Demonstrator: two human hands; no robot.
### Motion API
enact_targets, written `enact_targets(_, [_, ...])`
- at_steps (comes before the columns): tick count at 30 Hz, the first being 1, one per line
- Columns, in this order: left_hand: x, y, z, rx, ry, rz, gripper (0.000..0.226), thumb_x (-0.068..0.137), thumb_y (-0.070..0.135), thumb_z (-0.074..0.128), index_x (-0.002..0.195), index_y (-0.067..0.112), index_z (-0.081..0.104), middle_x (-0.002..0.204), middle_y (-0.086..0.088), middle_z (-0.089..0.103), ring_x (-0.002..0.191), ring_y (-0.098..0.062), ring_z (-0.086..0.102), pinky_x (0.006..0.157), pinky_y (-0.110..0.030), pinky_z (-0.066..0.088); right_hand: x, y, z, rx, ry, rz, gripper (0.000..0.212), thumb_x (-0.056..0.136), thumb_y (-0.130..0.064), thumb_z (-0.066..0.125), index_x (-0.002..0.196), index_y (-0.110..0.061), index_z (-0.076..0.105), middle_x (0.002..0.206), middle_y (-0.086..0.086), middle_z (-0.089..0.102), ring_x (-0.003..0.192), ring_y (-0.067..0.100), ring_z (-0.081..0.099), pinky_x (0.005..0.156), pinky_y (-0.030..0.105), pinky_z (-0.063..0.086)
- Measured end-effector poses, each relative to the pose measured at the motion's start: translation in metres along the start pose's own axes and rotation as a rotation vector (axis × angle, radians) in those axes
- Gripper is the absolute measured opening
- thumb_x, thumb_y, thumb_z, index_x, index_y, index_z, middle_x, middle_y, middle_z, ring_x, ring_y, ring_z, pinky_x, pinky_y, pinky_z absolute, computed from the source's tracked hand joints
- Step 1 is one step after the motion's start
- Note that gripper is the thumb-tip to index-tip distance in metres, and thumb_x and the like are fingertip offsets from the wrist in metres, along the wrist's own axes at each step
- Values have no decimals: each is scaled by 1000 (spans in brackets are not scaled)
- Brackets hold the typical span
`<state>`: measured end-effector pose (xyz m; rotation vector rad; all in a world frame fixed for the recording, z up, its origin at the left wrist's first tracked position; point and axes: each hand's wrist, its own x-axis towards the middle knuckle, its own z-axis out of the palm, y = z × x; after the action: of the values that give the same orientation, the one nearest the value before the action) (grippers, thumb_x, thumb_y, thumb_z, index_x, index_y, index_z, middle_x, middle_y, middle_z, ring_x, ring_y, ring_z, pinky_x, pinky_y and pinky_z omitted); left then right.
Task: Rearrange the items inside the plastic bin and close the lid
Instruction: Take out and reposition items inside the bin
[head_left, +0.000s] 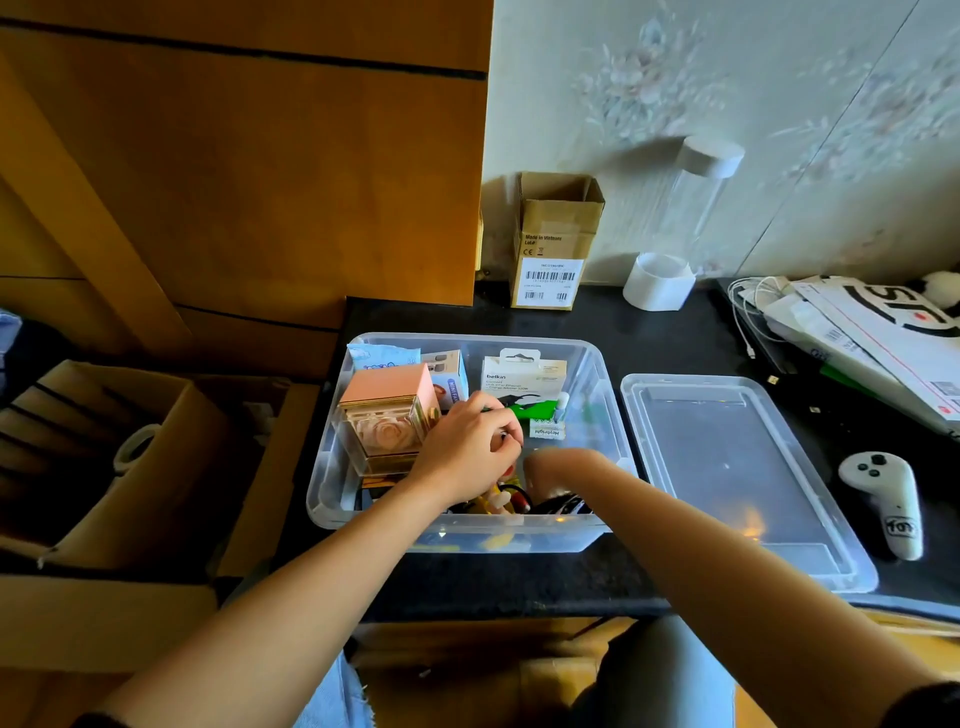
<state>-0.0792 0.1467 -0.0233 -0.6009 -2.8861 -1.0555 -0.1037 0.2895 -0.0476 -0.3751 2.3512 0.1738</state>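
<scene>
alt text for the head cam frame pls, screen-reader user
Both hands reach into an open clear plastic bin on a dark table: the left hand curls over small items beside a pink box, and the right hand dips in with its fingers hidden. The bin's lid lies flat to the right, next to a white controller.

Head-worn camera looks forward and down.
Close, wide-angle view over the dark worktop (675, 332) toward the wall.

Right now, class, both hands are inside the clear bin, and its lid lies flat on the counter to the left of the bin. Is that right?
Not quite. The head view shows the lid lying flat to the right of the clear bin, not the left. Both hands, left hand and right hand, are inside the bin.
</scene>
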Motion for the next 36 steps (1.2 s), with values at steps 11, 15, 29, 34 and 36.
enact_targets(11, [0,0,-1,-10,-16,-9,13,90,27,51,88,26,64,115,8,50,102,-9,45,71,-22,42,-8,3,0,100,102,117,40,89,-31,57,118,-4,56,92,8,55,92,22,51,82,29,45])
enact_targets(15, [-1,0,0,-11,-18,-11,14,90,27,51,87,26,64,115,8,50,104,-10,46,77,-29,48,-11,2,-2,175,278,237,37,81,-30,68,107,-5,58,87,4,50,84,20,53,72,26,46])
enact_targets(29, [0,0,1,-18,-14,-7,14,90,28,50,88,25,64,116,6,50,105,-12,45,77,-29,48,-18,5,-7,88,381,244,20,88,-9,59,107,-4,61,101,10,63,92,24,61,75,28,48])
enact_targets(34, [-1,0,0,-35,-10,5,15,90,27,51,88,24,65,114,5,51,103,-13,47,79,-32,49,-15,1,1,71,207,178,35,82,-27,70,107,-5,61,105,9,64,95,26,60,74,29,46])
enact_targets(36, [-1,0,0,-42,-6,-1,15,91,27,51,89,24,65,114,5,51,103,-12,46,78,-29,49,-14,2,1,43,220,201,28,87,-18,63,112,-6,59,111,9,62,101,27,60,77,30,47])
